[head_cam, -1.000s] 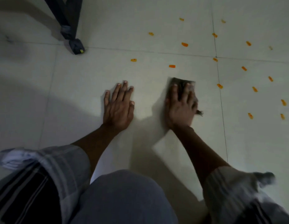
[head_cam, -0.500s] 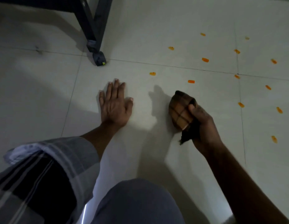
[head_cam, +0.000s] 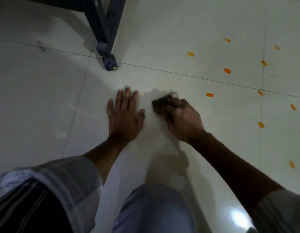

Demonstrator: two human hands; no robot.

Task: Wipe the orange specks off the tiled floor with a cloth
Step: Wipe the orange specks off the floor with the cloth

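My right hand [head_cam: 181, 116] grips a bunched dark cloth [head_cam: 160, 102] and holds it down on the pale tiled floor [head_cam: 179, 39]; the cloth is blurred and mostly hidden under my fingers. My left hand [head_cam: 124, 113] rests flat on the floor just left of it, fingers spread. Several orange specks lie to the right; the nearest orange speck [head_cam: 209, 95] is a short way right of the cloth, another orange speck [head_cam: 227, 70] sits beyond the grout line, and one more orange speck [head_cam: 190, 54] lies farther back.
A dark metal furniture leg [head_cam: 106, 39] with a capped foot [head_cam: 109, 63] stands on the floor behind my left hand. My knee [head_cam: 156, 209] and striped sleeve [head_cam: 45, 190] fill the bottom of the view. Grout lines cross the tiles.
My right hand, which had lifted the bunched cloth off the floor, has brought it down and forward onto the tile beside my left hand. The speck that lay there no longer shows.
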